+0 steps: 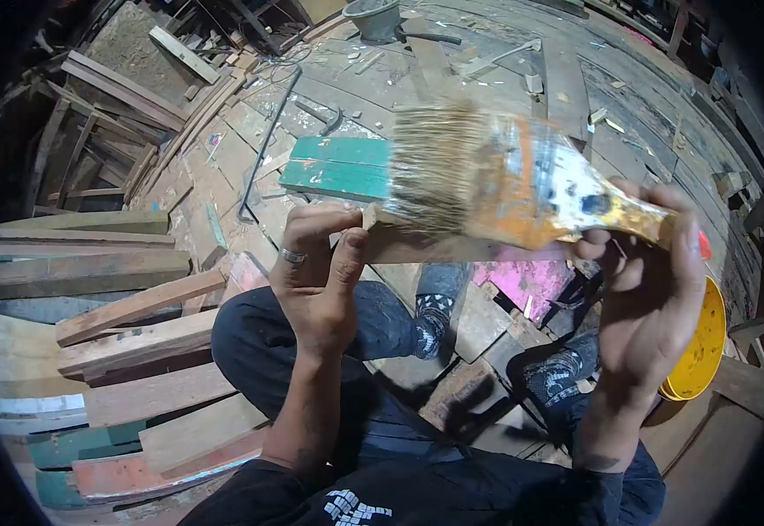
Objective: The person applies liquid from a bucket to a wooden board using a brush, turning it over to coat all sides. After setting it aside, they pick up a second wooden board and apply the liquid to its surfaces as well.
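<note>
My right hand point(649, 280) is closed round the yellow-and-white handle of a wide paintbrush point(522, 180), held up and pointing left. Orange, white and dark paint stains the brush, and its bristles point(435, 167) look pale brown and dry, slightly blurred. My left hand point(322, 272), with a ring on one finger, pinches the left end of a brown wooden strip point(417, 247) just below the bristle tips. The strip runs behind the brush towards my right hand. Beyond the bristles lies a green-painted board point(334, 167) on the floor.
Stacked planks point(150, 342) fill the left side. A yellow bucket point(699, 346) stands at my right, near a pink patch point(527, 280) on the floor. A long thin dark metal bar point(268, 140) lies ahead, and a grey bucket point(373, 19) sits far back among wood scraps.
</note>
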`<state>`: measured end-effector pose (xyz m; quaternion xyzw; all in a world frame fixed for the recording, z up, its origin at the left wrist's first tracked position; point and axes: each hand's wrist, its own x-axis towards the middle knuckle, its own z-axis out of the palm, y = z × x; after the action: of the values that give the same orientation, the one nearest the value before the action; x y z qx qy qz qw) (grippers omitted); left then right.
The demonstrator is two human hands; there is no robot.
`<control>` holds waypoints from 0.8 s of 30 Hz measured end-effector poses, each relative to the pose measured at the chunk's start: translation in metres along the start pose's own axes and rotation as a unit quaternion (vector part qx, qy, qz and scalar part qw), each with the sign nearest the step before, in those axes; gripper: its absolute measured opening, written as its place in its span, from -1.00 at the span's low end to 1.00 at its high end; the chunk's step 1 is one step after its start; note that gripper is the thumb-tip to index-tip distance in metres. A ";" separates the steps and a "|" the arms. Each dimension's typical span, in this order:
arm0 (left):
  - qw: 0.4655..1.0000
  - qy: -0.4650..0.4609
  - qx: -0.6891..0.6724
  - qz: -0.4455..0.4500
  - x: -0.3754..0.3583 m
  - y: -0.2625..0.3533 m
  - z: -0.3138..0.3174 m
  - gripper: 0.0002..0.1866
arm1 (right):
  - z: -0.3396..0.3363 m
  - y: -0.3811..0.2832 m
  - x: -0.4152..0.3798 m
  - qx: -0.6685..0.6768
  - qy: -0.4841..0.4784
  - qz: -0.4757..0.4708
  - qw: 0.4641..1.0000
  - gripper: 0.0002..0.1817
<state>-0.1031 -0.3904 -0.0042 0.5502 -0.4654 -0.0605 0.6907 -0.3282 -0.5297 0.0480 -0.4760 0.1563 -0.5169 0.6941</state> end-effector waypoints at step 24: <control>1.000 -0.005 -0.021 0.011 -0.002 0.004 0.001 -0.85 | -0.001 0.003 -0.003 -0.174 -0.046 -0.111 0.977 -0.70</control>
<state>-0.1064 -0.3880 -0.0021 0.5298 -0.4736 -0.0656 0.7005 -0.3283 -0.5275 0.0441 -0.6271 0.1579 -0.5328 0.5458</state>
